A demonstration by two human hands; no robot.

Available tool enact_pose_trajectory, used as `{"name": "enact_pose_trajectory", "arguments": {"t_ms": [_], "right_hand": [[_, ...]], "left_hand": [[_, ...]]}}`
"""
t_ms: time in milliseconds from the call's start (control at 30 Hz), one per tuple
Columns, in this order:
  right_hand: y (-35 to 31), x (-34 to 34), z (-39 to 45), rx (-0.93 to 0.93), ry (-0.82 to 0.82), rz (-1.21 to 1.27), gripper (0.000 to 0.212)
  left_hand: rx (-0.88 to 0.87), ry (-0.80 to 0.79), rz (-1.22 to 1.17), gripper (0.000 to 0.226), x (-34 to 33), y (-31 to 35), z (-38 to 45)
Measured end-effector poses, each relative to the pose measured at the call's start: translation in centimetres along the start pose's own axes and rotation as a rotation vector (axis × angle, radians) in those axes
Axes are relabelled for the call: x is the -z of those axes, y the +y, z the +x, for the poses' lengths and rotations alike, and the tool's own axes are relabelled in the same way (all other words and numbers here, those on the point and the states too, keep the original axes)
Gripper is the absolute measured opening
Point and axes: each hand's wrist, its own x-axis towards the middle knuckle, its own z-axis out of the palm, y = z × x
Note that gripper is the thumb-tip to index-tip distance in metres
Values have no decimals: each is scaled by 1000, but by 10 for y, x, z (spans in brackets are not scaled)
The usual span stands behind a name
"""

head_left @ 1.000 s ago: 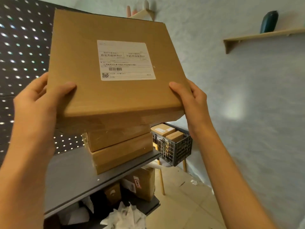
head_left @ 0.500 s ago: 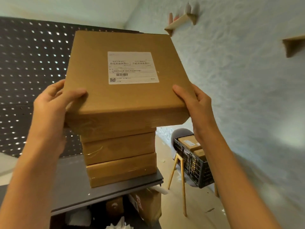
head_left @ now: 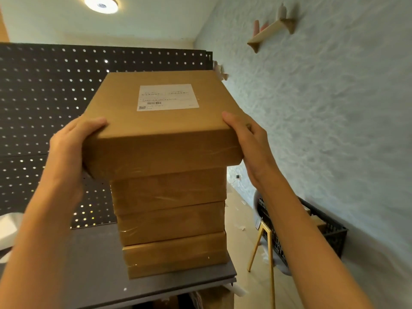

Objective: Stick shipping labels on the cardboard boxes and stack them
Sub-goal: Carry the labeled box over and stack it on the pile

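Note:
A flat brown cardboard box (head_left: pixel 160 130) with a white shipping label (head_left: pixel 167 97) on its top face sits at the top of a stack of cardboard boxes (head_left: pixel 171 221) on the grey table (head_left: pixel 73 270). My left hand (head_left: pixel 69 152) grips the box's left side, thumb on the top near corner. My right hand (head_left: pixel 249 143) grips its right side, thumb on the top edge. The top box overhangs the stack toward me. Whether it rests fully on the box below I cannot tell.
A black pegboard (head_left: pixel 44 112) stands behind the table. At the right, a black crate (head_left: pixel 332 237) holding small boxes sits on a stool with yellow legs (head_left: pixel 265 246) beside the blue wall. A wooden shelf (head_left: pixel 272 30) hangs high on that wall.
The labelled box has come down and moved away from me over the stack, and its top face has levelled out. Both hands keep their hold on its sides.

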Motion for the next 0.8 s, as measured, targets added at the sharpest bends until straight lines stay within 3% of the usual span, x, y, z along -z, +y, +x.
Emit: {"name": "enact_pose_trajectory", "arguments": {"t_ms": [67,133,200,333,400,467,633,800], "right_hand": [[6,-5,7,-16,-5,11,54],[11,-8,12,-38,-17,19,47],[17,-10,18,-55,-29,25,40],[29,-13,29,-88,-34,9,49],[37,-13,35,-103,-50,-6,31],[43,-14,39,-110,-62,-3,19],[52,-18,46,-118,-70,-7,49],[59,-20,55,-157,-80,-25,48]], "left_hand": [[9,-6,7,19,1,-3,7],[3,-18,35,54,0,-9,15],[-18,7,74,70,-2,-15,22],[-6,12,86,48,-6,-26,29],[20,1,85,44,-7,-31,31],[52,4,85,57,-7,-37,36],[73,28,83,65,-8,-45,42],[82,34,88,41,-8,-50,49]]}}
